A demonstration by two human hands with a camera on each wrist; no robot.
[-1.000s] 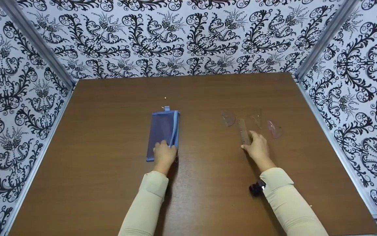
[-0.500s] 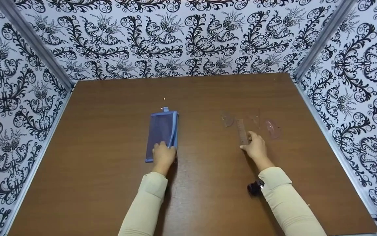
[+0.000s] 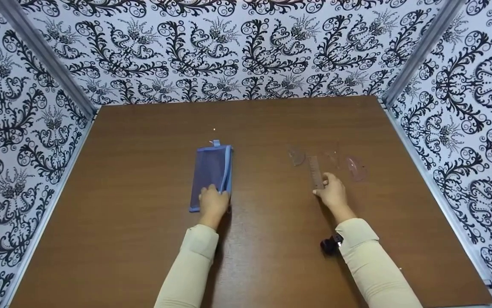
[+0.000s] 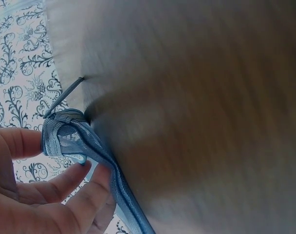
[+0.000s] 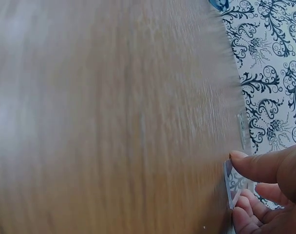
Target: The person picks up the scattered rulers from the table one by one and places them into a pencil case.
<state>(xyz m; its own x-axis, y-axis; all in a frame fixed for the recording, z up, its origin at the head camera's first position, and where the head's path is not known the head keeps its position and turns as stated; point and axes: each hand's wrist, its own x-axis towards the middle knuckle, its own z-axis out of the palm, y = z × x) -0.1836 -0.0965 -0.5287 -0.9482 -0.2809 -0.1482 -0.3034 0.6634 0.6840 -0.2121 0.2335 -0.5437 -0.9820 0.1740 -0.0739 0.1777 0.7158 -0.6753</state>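
On the left of the table lies a blue mesh zip pouch (image 3: 208, 164), its zipper along the right side and a small tab at the far end. My left hand (image 3: 214, 205) grips the pouch's near end; in the left wrist view the thumb presses the bunched mesh edge (image 4: 65, 134) and the fingers bend against the other side. A clear ruler (image 3: 314, 169) points away from me on the right. My right hand (image 3: 333, 192) holds its near end by the edges between thumb and fingers, as the right wrist view also shows.
Beyond the right hand lie a clear protractor (image 3: 297, 155), a faint clear set square (image 3: 334, 157) and a pinkish protractor (image 3: 357, 168). A black wrist camera (image 3: 329, 246) hangs by the right cuff. Patterned walls (image 3: 246, 47) border the wooden table (image 3: 267, 239).
The right hand and forearm have shifted very slightly left, and the ruler's tilt has changed a little. The left hand stays on the pouch.
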